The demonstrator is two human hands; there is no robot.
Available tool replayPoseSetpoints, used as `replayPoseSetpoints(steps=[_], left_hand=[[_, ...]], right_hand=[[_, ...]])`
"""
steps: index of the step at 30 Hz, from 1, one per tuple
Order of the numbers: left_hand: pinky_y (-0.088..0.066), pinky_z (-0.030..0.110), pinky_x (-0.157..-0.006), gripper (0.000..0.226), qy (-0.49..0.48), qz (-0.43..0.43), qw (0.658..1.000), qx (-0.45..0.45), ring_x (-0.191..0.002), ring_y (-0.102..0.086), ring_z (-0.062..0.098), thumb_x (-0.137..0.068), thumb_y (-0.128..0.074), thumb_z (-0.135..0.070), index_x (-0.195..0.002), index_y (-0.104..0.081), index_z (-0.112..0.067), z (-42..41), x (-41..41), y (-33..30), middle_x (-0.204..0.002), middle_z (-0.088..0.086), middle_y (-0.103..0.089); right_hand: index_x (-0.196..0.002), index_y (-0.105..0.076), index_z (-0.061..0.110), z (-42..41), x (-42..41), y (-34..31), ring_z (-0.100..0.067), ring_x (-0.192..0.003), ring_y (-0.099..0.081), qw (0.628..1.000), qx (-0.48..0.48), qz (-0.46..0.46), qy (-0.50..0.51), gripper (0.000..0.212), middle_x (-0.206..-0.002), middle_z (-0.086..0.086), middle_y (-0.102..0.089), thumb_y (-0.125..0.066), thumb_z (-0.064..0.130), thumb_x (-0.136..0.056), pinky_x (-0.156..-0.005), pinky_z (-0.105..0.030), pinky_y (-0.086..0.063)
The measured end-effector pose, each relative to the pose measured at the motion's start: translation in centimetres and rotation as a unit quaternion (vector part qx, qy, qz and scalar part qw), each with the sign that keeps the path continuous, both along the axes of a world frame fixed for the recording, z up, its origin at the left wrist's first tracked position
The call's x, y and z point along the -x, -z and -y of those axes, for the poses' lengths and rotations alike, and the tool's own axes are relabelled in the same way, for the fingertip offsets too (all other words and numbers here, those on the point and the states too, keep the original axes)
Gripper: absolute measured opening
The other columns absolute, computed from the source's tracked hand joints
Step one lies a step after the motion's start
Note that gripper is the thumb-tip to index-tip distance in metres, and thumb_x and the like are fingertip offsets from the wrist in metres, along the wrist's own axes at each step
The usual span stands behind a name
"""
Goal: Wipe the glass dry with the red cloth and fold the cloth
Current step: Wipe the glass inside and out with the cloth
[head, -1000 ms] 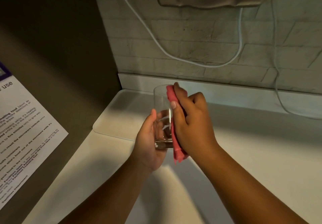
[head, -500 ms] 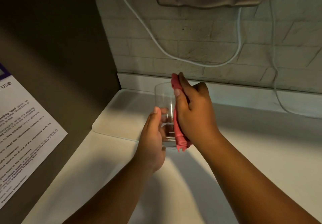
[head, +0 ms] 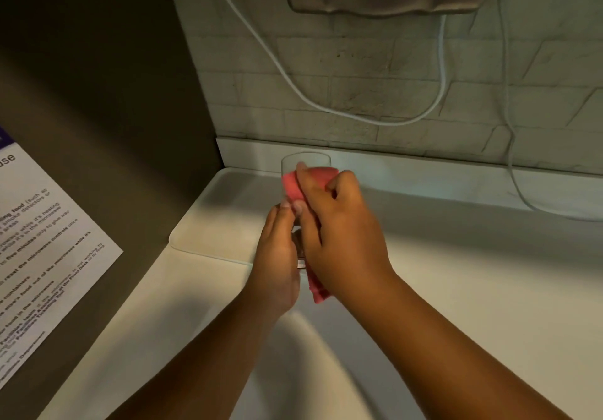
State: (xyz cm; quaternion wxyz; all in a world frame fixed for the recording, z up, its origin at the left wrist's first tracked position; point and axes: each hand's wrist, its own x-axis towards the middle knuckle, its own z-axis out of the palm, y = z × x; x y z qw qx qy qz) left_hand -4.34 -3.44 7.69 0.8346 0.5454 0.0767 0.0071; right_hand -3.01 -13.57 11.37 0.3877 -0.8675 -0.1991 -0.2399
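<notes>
Right hand (head: 339,230) has swung round the glass (head: 305,165), red cloth (head: 293,188) now across its near face; left hand (head: 277,256) shifted up, thumb meeting right thumb.

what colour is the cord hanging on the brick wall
White, looping across the pale brick wall; the cord shows clearly in the head view.

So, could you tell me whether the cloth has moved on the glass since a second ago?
Yes. The cloth has swung from the glass's right side across its near face.
</notes>
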Motion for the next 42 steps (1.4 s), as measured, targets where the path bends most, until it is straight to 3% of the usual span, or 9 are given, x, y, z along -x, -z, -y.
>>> replayPoseSetpoints(steps=[4,8,11,15,21,26,30,34,42], left_hand=[[-0.053,0.062,-0.107,0.074,-0.039,-0.014,0.998,-0.057,-0.122,-0.070,0.040,-0.086,-0.045,-0.066,-0.138,-0.061,-0.016,0.4,0.4,-0.4,-0.130,0.022,-0.073],[-0.058,0.056,-0.101,0.068,-0.043,-0.019,0.997,-0.059,-0.117,-0.073,0.039,-0.089,-0.045,-0.065,-0.132,-0.063,-0.017,0.5,0.3,-0.3,-0.121,0.020,-0.077],[-0.058,0.050,-0.095,0.048,-0.041,-0.037,0.996,-0.070,-0.106,-0.076,0.029,-0.104,-0.047,-0.053,-0.124,-0.065,-0.013,-0.1,-0.4,-0.3,-0.110,0.013,-0.078],[-0.045,0.057,-0.116,0.050,-0.021,-0.048,0.996,-0.072,-0.125,-0.065,0.037,-0.110,-0.042,-0.044,-0.141,-0.055,-0.007,-0.5,-0.8,-0.1,-0.128,0.025,-0.066],[-0.062,0.050,-0.093,0.048,-0.043,-0.008,0.992,-0.122,-0.111,-0.075,0.033,-0.099,-0.042,-0.060,-0.121,-0.065,-0.024,0.5,0.2,0.5,-0.117,0.014,-0.077],[-0.050,0.070,-0.107,0.049,-0.028,-0.052,0.998,0.025,-0.118,-0.071,0.044,-0.102,-0.049,-0.059,-0.120,-0.071,-0.020,0.1,-0.4,-0.2,-0.126,0.023,-0.074],[-0.056,0.050,-0.092,0.054,-0.007,-0.053,0.987,0.153,-0.089,-0.073,0.029,-0.090,-0.059,-0.059,-0.113,-0.073,-0.012,-0.6,-0.8,-0.1,-0.101,0.016,-0.074],[-0.061,0.036,-0.068,0.064,0.042,-0.073,0.967,0.241,-0.076,-0.073,0.030,-0.096,-0.054,-0.060,-0.129,-0.069,-0.007,-1.2,-0.8,0.8,-0.097,0.017,-0.072],[-0.059,0.037,-0.070,0.060,0.076,-0.072,0.950,0.294,-0.082,-0.072,0.033,-0.101,-0.047,-0.060,-0.129,-0.066,-0.011,-1.4,-1.0,2.2,-0.103,0.021,-0.073]], right_hand=[[-0.150,-0.040,0.033,0.8,-1.9,-0.3,-0.007,-0.080,-0.051,0.998,-0.048,0.000,0.042,0.047,-0.113,0.000,-0.045,-0.044,0.038,-0.103,-0.070,-0.017,-0.044],[-0.150,-0.039,0.033,0.9,-1.9,-0.1,-0.002,-0.075,-0.048,0.996,-0.071,-0.021,0.055,0.047,-0.104,0.001,-0.041,-0.044,0.035,-0.104,-0.066,-0.006,-0.038],[-0.144,-0.046,0.030,0.5,0.2,0.6,-0.009,-0.079,-0.049,1.000,-0.012,-0.006,0.025,0.043,-0.107,0.001,-0.044,-0.045,0.033,-0.101,-0.066,-0.021,-0.048],[-0.135,-0.054,0.024,-0.2,1.6,1.2,-0.011,-0.082,-0.048,0.997,0.063,0.038,-0.003,0.042,-0.105,0.002,-0.047,-0.051,0.024,-0.093,-0.065,-0.030,-0.050],[-0.149,-0.040,0.031,0.9,-1.3,0.0,-0.011,-0.088,-0.052,0.999,-0.015,0.002,0.047,0.047,-0.116,0.000,-0.044,-0.040,0.039,-0.103,-0.072,-0.016,-0.045],[-0.147,-0.045,0.033,1.7,-1.7,-1.1,-0.001,-0.084,-0.053,0.988,-0.152,-0.031,0.025,0.044,-0.102,0.002,-0.045,-0.048,0.033,-0.103,-0.071,-0.005,-0.041],[-0.140,-0.055,0.033,3.5,-1.5,-2.2,0.012,-0.095,-0.055,0.962,-0.268,-0.050,0.024,0.038,-0.112,0.003,-0.055,-0.049,0.033,-0.103,-0.082,-0.003,-0.041],[-0.138,-0.058,0.032,5.1,-1.0,-2.4,0.005,-0.111,-0.058,0.938,-0.336,-0.081,0.008,0.035,-0.124,0.004,-0.062,-0.050,0.029,-0.104,-0.099,-0.021,-0.044],[-0.140,-0.055,0.033,5.8,-0.6,-1.3,0.001,-0.097,-0.060,0.947,-0.306,-0.092,0.022,0.037,-0.111,-0.001,-0.061,-0.048,0.032,-0.104,-0.083,-0.011,-0.044]])
